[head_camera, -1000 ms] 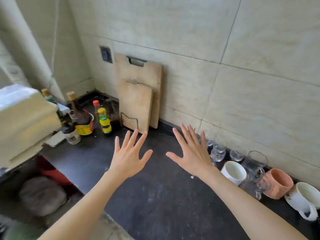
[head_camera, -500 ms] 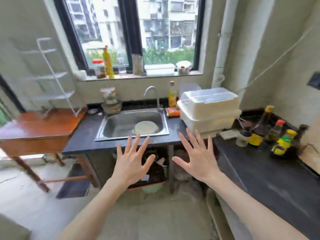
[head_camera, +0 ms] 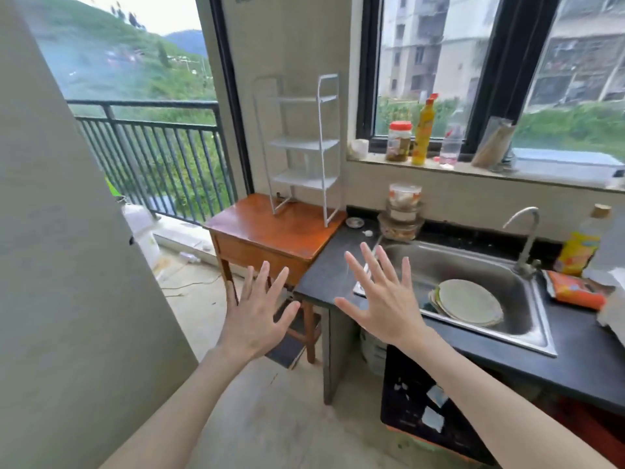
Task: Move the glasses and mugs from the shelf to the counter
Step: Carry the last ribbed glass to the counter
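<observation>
1. Head view: I see my left hand [head_camera: 255,318] raised in front of me, five fingers spread wide and straight, back of the hand to the camera, holding nothing.
2. My right hand [head_camera: 384,304] is up beside it, also five fingers fanned out, holding nothing; the two hands are apart, with a gap between the thumbs.
3. The shelf [head_camera: 302,147] is one white wire rack with three tiers, standing upright on the back of one wooden table [head_camera: 270,231]. I count no glasses or mugs on any of its tiers.
4. The counter [head_camera: 324,275] is dark and butts against the table's right side. No glass or mug shows on the stretch I can see.
5. One steel sink [head_camera: 534,319] is set into the counter, with one tap [head_camera: 526,238] behind it. Plates [head_camera: 468,301] lie stacked in the basin; I cannot count them.
6. A stack of three or so clear bowls [head_camera: 402,214] stands on the counter by the wall, left of the sink.
7. On the windowsill [head_camera: 473,169] I count one jar [head_camera: 399,142] with a red lid, one yellow bottle [head_camera: 424,130] and one clear bottle [head_camera: 451,143].
8. One orange packet [head_camera: 575,289] lies right of the sink, one yellow-labelled bottle [head_camera: 581,245] behind it.
</observation>
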Available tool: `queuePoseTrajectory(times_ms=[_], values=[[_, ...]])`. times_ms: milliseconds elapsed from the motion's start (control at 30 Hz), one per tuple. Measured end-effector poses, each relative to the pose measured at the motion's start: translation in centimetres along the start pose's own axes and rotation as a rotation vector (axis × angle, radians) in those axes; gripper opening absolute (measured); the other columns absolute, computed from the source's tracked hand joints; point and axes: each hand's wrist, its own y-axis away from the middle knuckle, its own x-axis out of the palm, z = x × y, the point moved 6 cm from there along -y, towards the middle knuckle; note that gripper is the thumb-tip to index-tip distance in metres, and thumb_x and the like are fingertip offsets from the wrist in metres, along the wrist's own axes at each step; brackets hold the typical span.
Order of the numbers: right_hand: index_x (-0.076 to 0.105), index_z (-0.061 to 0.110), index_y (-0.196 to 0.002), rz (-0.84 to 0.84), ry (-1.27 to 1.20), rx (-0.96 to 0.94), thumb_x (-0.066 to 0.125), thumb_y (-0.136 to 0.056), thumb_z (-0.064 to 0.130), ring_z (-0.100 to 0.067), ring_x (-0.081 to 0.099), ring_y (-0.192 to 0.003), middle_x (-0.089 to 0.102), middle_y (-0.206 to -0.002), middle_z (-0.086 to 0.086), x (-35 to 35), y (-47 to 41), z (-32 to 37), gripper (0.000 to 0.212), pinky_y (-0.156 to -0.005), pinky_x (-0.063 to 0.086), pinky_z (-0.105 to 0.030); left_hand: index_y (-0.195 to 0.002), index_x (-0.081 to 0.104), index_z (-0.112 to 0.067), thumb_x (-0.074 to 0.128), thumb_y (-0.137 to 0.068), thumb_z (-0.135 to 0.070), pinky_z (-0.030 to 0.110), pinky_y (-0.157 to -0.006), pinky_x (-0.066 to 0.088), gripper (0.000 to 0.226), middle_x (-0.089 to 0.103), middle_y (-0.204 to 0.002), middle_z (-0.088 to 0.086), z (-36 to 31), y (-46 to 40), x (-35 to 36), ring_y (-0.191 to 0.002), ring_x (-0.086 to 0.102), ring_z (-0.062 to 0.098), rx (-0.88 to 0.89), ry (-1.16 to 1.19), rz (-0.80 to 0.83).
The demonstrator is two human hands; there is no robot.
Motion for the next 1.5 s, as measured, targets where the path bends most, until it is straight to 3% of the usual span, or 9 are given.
queuePoseTrajectory(times_ms=[200, 533, 900, 1067, 1167, 1300, 1500], values=[[-0.001, 0.035, -0.147, 0.002, -0.082, 0.002, 0.016, -0.079, 0.076, -0.024, -0.002, -0.146, 0.004, -0.159, -0.001, 4.3, -11.1, -0.2, 0.081, -0.112, -0.011, -0.046, -0.148, 0.003, -0.037, 0.027, -0.091, -0.056, 0.05, -0.114, -0.01, 0.065, -0.004, -0.16, 0.002, 4.7, -9.3, -1.7, -0.146, -0.012, 0.024, -0.045, 0.018, -0.051], [0.003, 0.033, -0.148, 0.051, -0.094, -0.017, 0.029, -0.084, 0.07, -0.021, -0.003, -0.146, 0.001, -0.159, -0.001, 12.5, -27.9, 0.9, 0.078, -0.116, -0.004, -0.04, -0.148, -0.001, -0.035, 0.023, -0.092, -0.055, 0.051, -0.114, -0.01, 0.064, -0.008, -0.16, 0.003, 14.8, -23.7, 3.9, -0.145, -0.015, 0.024, -0.118, 0.052, 0.093], [0.01, 0.023, -0.148, 0.096, -0.362, 0.33, 0.043, -0.089, 0.054, -0.02, 0.009, -0.145, 0.014, -0.158, -0.002, 23.9, -44.1, 0.3, 0.075, -0.117, 0.016, -0.038, -0.145, -0.001, -0.043, 0.015, -0.088, -0.065, 0.048, -0.112, -0.012, 0.064, -0.008, -0.16, -0.002, 25.0, -44.9, 10.5, -0.145, -0.015, 0.022, 0.069, 0.046, 0.169], [0.012, 0.016, -0.149, 0.034, -0.222, 0.332, 0.043, -0.09, 0.052, -0.024, 0.01, -0.145, 0.015, -0.158, -0.007, 25.3, -50.9, -1.9, 0.075, -0.118, 0.013, -0.039, -0.145, -0.002, -0.044, 0.011, -0.087, -0.067, 0.046, -0.109, -0.017, 0.064, -0.009, -0.159, -0.005, 25.1, -52.4, 13.3, -0.143, -0.02, 0.018, 0.191, 0.011, 0.181], [0.006, 0.019, -0.149, 0.065, -0.184, 0.354, 0.041, -0.087, 0.06, -0.025, 0.002, -0.146, 0.007, -0.159, -0.007, 27.2, -54.7, -4.2, 0.082, -0.118, 0.009, -0.041, -0.145, -0.004, -0.044, 0.012, -0.087, -0.067, 0.047, -0.11, -0.017, 0.064, -0.012, -0.159, -0.005, 24.9, -56.7, 15.4, -0.142, -0.023, 0.017, 0.216, 0.005, 0.211], [-0.008, 0.024, -0.148, 0.119, -0.474, 0.552, 0.044, -0.082, 0.066, -0.017, -0.008, -0.145, -0.007, -0.159, 0.002, 31.4, -58.9, -7.7, 0.093, -0.115, 0.004, -0.036, -0.146, -0.005, -0.041, 0.017, -0.09, -0.064, 0.049, -0.112, -0.015, 0.065, -0.016, -0.158, -0.003, 23.9, -62.5, 17.3, -0.143, -0.02, 0.022, 0.268, -0.022, 0.225], [0.001, 0.019, -0.149, -0.158, -0.872, 0.811, 0.056, -0.088, 0.038, -0.014, 0.009, -0.144, 0.007, -0.159, 0.002, 33.9, -63.2, -11.7, 0.084, -0.105, 0.009, -0.021, -0.147, -0.007, -0.037, 0.024, -0.092, -0.059, 0.05, -0.113, -0.01, 0.067, -0.013, -0.159, 0.002, 21.7, -68.9, 19.4, -0.145, -0.016, 0.026, 0.373, -0.01, 0.257]])
